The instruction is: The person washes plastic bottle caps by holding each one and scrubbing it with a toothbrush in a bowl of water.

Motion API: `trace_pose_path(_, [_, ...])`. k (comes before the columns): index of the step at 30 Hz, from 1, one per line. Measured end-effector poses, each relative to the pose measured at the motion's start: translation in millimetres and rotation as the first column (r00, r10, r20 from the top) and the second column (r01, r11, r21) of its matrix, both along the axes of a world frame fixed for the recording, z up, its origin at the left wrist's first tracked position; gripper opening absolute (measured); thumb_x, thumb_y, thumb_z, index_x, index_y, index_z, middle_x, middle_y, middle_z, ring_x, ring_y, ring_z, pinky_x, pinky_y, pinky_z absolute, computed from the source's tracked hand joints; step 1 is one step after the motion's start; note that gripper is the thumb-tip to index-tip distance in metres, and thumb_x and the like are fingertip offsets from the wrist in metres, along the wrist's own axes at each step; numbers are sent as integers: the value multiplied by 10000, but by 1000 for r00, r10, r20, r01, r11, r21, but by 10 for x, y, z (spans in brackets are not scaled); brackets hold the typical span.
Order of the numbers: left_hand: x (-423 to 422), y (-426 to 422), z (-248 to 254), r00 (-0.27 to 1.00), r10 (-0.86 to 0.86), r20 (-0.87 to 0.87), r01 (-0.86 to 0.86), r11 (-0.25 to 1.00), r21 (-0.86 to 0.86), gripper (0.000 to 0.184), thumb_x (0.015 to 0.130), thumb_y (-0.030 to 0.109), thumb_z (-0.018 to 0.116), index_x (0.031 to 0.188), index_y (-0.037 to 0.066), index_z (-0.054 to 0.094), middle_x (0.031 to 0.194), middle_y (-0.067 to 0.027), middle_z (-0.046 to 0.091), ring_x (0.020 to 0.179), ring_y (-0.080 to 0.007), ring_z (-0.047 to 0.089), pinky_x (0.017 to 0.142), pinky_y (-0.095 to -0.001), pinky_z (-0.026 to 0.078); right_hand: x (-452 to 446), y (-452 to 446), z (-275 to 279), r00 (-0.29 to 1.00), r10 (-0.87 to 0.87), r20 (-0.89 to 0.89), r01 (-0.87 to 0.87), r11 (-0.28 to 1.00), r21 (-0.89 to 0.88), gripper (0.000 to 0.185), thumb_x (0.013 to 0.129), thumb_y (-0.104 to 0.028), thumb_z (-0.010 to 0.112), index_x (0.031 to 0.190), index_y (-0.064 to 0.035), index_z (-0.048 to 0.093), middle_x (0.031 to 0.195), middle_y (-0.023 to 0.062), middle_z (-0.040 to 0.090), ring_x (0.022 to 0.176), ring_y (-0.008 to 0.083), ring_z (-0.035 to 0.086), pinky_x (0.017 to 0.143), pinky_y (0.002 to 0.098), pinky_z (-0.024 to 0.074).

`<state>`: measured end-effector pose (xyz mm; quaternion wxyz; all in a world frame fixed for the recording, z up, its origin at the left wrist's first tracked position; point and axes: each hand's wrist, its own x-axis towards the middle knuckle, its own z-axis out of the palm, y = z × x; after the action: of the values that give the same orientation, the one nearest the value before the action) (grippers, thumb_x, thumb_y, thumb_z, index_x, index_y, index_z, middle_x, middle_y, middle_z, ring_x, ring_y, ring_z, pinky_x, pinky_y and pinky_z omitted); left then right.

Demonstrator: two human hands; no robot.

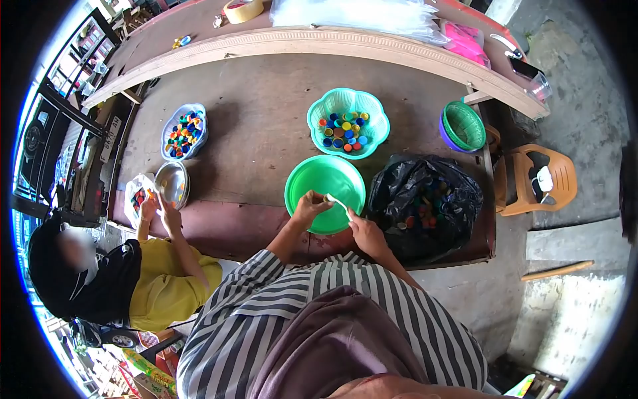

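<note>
Over the near part of a green basin (292, 183), my left hand (311, 206) pinches a small pale round thing that looks like a bottle cap (326, 199). My right hand (365, 234) is closed on a thin white stick-like tool (340, 203), whose far end meets the cap. Right of the basin, a black plastic bag (458, 196) stands open with many coloured bottle caps (425, 211) inside. Behind the basin, a turquoise flower-shaped basket (319, 110) holds several more coloured caps (347, 126). The tool's exact kind is too small to make out.
At left a co-worker's hands (169, 216) work over a plastic bag of caps (136, 193), beside a metal bowl (174, 186). A blue basket of caps (185, 132) sits behind. Nested baskets (464, 126) stand at right. A raised wooden ledge (319, 36) crosses the back.
</note>
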<state>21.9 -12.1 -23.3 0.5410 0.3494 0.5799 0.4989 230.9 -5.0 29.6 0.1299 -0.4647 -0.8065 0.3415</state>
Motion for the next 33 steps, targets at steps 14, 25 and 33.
trace_pose_path(14, [-59,-44,-119,782,82,618,-78,996,-34,130,887,124,597,990,52,563,992,-48,612,869,-148,605,796,-258,506,-52,-28,132,997,-61,-38,62,998,24,440,896,-129,498,1327,-84,422,845,235,608,763,403,597,660,453,458])
trace_pose_path(25, [-104,-128,-124,798,113,591,-123,992,-23,125,902,155,582,977,57,564,968,-48,604,867,-135,587,806,-263,498,-123,-105,-28,997,35,-69,-39,997,-64,452,897,-142,491,1337,-82,409,799,210,613,735,370,604,653,445,460])
trace_pose_path(33, [-118,-108,-275,741,71,668,-139,989,49,114,906,170,580,945,64,565,963,-43,616,872,-117,590,785,-239,498,-160,-127,83,999,36,-38,-38,998,-51,473,888,-124,497,1348,-87,389,850,223,618,797,390,601,674,451,465])
